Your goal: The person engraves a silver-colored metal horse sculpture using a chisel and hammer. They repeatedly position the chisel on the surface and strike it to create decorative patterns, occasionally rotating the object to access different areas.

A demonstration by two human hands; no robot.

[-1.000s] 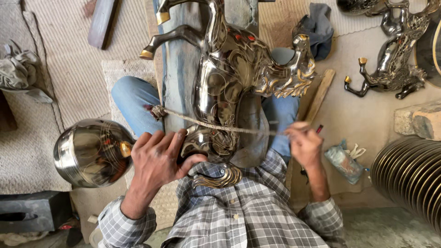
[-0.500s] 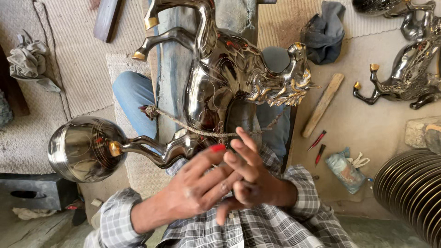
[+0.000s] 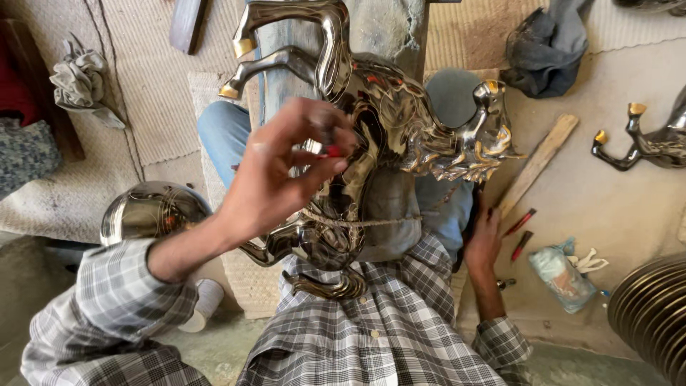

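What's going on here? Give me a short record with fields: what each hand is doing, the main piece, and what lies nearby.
Left hand: raised above the horse, pinching a small red thing
Right hand: down on the floor beside the leg, holding nothing visible
Main piece: shiny metal horse figure on the lap, cord around its body
Nearby: red tools, wooden stick, metal sphere

Place: a metal craft workshop, worked on the floor.
Evidence: polished metal horse statue [image 3: 386, 136], a second statue [image 3: 647, 146], stacked metal discs [image 3: 654, 314], red-handled tools [image 3: 520, 232], rags [image 3: 547, 46].
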